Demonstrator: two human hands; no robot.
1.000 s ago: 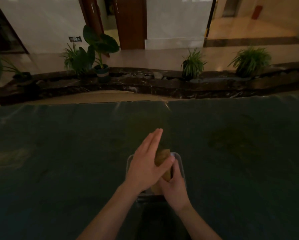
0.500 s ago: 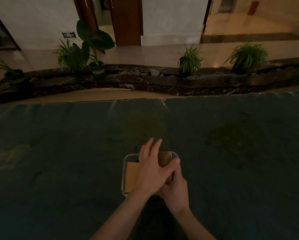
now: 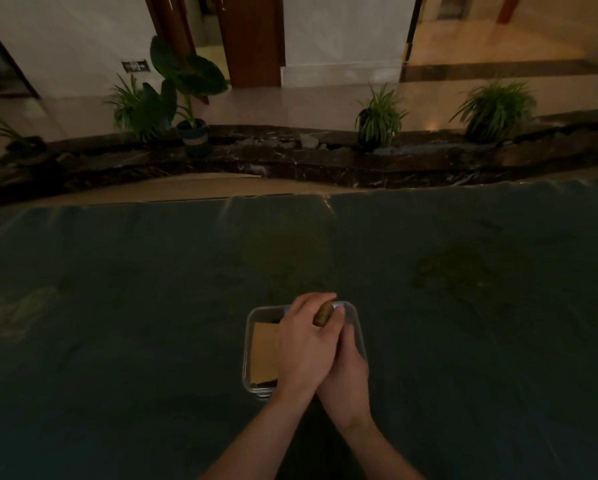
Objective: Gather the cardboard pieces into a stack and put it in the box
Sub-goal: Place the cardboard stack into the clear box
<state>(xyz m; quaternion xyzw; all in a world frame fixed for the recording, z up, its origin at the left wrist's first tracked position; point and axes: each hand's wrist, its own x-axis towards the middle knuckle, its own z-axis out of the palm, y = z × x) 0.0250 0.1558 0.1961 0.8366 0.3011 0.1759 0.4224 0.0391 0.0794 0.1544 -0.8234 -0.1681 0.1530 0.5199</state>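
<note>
Both hands over box [image 3: 247, 344], left hand [image 3: 304, 344] and right hand [image 3: 346, 372] clasping cardboard stack [image 3: 324, 314], one piece [image 3: 264, 353] flat inside box

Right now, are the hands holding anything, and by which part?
Both hands, left hand over right hand, clasp cardboard pieces above the box; only the far end shows past the fingers.

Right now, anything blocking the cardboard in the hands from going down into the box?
Nothing visible does. Both hands, left and right, hold the cardboard stack over the clear box. One flat cardboard piece already lies inside, on the box's left side.
</note>
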